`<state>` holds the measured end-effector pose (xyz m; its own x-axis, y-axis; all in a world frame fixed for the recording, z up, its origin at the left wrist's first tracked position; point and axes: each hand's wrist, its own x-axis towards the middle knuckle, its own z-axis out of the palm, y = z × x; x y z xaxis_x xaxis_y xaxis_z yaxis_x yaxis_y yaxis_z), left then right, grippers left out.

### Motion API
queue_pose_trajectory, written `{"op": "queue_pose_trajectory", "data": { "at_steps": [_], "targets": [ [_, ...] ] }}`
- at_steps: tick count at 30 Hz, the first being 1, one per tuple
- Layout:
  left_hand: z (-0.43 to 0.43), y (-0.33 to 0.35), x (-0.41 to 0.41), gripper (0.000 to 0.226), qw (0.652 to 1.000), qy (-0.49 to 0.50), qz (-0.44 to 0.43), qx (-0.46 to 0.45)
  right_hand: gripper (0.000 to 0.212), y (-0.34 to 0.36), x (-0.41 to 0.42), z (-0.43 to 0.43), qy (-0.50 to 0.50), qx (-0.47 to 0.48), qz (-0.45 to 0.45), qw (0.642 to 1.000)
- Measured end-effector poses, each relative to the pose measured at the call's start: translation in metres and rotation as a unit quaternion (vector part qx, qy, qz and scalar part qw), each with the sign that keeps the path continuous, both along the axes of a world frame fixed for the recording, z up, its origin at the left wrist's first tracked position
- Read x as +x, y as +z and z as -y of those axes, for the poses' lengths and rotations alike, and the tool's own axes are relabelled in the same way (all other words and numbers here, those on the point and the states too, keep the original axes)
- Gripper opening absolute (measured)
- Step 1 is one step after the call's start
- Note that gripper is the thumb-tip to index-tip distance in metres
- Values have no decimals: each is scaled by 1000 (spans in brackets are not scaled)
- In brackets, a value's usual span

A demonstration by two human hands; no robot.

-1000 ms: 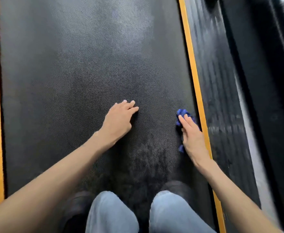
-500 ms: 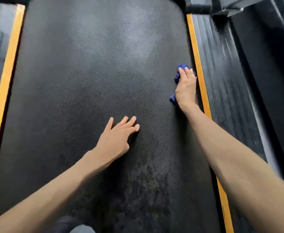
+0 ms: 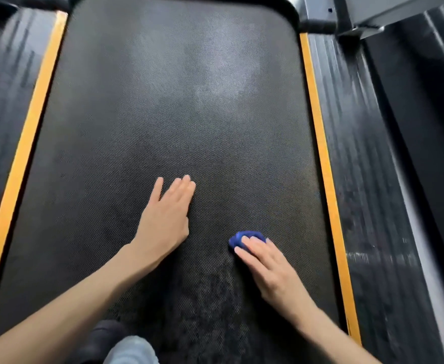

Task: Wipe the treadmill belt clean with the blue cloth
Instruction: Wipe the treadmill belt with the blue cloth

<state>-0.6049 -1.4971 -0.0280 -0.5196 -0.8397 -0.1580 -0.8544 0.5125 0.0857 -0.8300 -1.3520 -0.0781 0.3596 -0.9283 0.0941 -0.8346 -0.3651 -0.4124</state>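
We see the cloth, deep blue and bunched into a lump, on the belt right of the middle. Our right hand presses it with nearly straight fingers; our left hand lies flat on the belt, holding nothing.

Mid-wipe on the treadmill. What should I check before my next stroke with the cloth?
1. Grip on the cloth: ok, the right hand lies over it and presses it to the belt.
2. Is the cloth spread flat: not ok, it is bunched into a wad.
3. Is the left hand out of the way: ok, it lies flat on the belt, apart from the cloth.
4. Path ahead of the cloth: ok, only bare belt there.
5. Is the belt clean: not ok, pale haze at the far end, dark blotches at the near end.
6. Is the belt stopped: cannot tell.
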Motion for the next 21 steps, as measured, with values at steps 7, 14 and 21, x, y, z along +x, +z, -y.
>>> {"op": "queue_pose_trajectory", "data": {
  "at_steps": [7,14,21],
  "targets": [
    [12,4,35,66,994,101,25,38,37,-7,-51,203,-186,-22,27,982],
    [29,9,67,50,961,250,42,110,43,-1,74,277,-316,-43,73,945],
    [21,5,73,60,957,272,-13,103,41,-5,170,266,179,-13,23,983]
  ]
}}
